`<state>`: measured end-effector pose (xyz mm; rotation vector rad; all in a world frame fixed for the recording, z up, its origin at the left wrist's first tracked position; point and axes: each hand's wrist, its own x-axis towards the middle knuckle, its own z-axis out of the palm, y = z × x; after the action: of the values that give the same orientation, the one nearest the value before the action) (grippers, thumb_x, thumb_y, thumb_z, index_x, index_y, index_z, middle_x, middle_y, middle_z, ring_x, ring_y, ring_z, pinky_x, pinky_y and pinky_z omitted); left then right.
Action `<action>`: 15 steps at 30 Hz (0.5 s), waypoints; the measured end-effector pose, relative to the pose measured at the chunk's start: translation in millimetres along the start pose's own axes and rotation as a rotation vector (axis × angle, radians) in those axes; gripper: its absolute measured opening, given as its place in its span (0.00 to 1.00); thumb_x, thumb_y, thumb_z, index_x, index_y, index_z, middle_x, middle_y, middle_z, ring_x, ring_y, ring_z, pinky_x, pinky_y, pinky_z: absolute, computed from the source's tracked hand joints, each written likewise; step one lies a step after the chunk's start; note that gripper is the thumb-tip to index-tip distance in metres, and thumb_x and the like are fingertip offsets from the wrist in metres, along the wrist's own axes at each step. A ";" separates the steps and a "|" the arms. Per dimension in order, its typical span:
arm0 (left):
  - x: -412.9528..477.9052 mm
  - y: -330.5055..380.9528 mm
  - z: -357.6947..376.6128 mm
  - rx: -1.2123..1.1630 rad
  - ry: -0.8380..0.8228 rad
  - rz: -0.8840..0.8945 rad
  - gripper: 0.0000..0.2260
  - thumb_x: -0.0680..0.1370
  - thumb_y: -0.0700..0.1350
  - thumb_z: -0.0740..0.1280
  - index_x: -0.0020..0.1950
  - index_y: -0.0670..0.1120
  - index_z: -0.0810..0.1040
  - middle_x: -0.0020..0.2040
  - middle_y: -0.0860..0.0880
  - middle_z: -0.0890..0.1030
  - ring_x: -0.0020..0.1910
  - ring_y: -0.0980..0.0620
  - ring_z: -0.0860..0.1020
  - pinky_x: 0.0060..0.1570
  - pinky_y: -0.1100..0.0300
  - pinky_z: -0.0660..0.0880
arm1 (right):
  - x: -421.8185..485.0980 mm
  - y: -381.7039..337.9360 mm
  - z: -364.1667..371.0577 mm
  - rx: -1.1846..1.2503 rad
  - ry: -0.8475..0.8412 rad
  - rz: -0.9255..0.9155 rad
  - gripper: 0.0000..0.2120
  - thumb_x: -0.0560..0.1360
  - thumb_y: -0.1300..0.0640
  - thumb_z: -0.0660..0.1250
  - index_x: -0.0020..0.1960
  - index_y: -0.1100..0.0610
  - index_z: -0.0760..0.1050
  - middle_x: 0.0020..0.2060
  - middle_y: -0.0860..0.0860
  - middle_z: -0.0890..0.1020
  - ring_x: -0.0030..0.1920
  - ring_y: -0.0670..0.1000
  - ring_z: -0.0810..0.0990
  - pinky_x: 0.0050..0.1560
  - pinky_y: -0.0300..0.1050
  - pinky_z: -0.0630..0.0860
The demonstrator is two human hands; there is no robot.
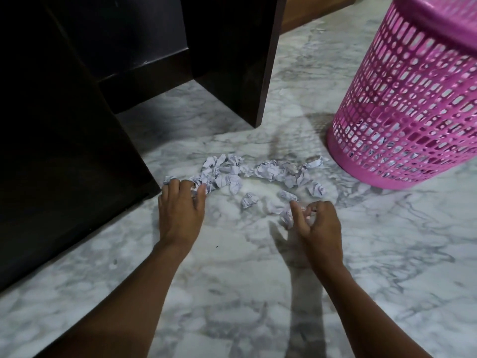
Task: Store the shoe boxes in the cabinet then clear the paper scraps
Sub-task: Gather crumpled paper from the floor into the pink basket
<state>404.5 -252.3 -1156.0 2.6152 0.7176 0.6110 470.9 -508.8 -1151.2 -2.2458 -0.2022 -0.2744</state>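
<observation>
The crumpled white lined-paper scraps [247, 174] form a loose band on the grey-veined marble floor [232, 293], its long axis running from the dark wooden cabinet [64, 151] toward the pink perforated plastic basket [413, 104]. My left hand [180, 210] curls over the band's cabinet end, covering scraps there. My right hand [320, 226] pinches one scrap nearer me; its closure is partly hidden.
</observation>
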 end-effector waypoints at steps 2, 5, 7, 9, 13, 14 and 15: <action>8.8 -0.6 4.5 0.022 0.008 0.025 0.17 0.80 0.53 0.58 0.47 0.40 0.77 0.47 0.39 0.75 0.48 0.36 0.73 0.49 0.44 0.71 | 9.8 11.4 0.9 -0.031 0.055 -0.006 0.19 0.73 0.43 0.71 0.39 0.57 0.70 0.40 0.52 0.72 0.43 0.50 0.71 0.47 0.50 0.71; 17.6 2.9 10.9 0.037 0.031 0.035 0.13 0.80 0.48 0.62 0.46 0.38 0.77 0.49 0.37 0.73 0.49 0.37 0.70 0.50 0.45 0.69 | 19.6 29.1 4.1 -0.060 0.059 -0.020 0.24 0.69 0.37 0.70 0.45 0.56 0.68 0.52 0.55 0.71 0.57 0.54 0.71 0.58 0.56 0.73; 23.2 3.9 15.8 -0.007 0.022 0.022 0.14 0.81 0.48 0.61 0.46 0.37 0.76 0.54 0.36 0.71 0.55 0.38 0.68 0.55 0.43 0.70 | 24.1 35.9 6.4 -0.056 -0.058 0.046 0.30 0.66 0.31 0.70 0.51 0.54 0.66 0.66 0.58 0.65 0.73 0.54 0.62 0.70 0.55 0.66; 28.0 0.0 22.4 -0.043 -0.019 0.003 0.14 0.81 0.48 0.60 0.46 0.38 0.75 0.64 0.34 0.67 0.64 0.37 0.65 0.62 0.41 0.68 | 27.4 33.1 5.8 -0.138 -0.180 0.051 0.37 0.62 0.25 0.68 0.55 0.52 0.65 0.75 0.59 0.58 0.80 0.51 0.46 0.77 0.52 0.56; 35.4 -8.1 33.2 -0.132 -0.111 -0.069 0.11 0.77 0.51 0.61 0.44 0.43 0.72 0.75 0.35 0.59 0.72 0.34 0.61 0.69 0.38 0.62 | 42.4 22.2 4.6 -0.135 -0.412 -0.057 0.38 0.57 0.23 0.70 0.63 0.24 0.57 0.78 0.60 0.54 0.80 0.55 0.41 0.78 0.61 0.45; 37.6 -8.1 34.7 -0.169 -0.131 -0.102 0.09 0.76 0.50 0.62 0.45 0.45 0.70 0.77 0.37 0.57 0.73 0.35 0.60 0.68 0.38 0.63 | 47.8 21.9 4.8 -0.186 -0.465 -0.093 0.41 0.57 0.19 0.66 0.66 0.23 0.55 0.80 0.60 0.47 0.79 0.55 0.37 0.78 0.62 0.43; 39.5 -7.9 35.7 -0.193 -0.150 -0.122 0.08 0.74 0.50 0.64 0.47 0.47 0.69 0.78 0.40 0.55 0.73 0.37 0.61 0.66 0.39 0.66 | 52.6 22.1 5.2 -0.253 -0.502 -0.132 0.45 0.56 0.17 0.62 0.70 0.27 0.56 0.79 0.58 0.38 0.78 0.55 0.32 0.77 0.62 0.42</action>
<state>449.7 -232.2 -1177.4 2.3901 0.7263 0.4211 527.4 -516.1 -1156.8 -2.5228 -0.6112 0.2141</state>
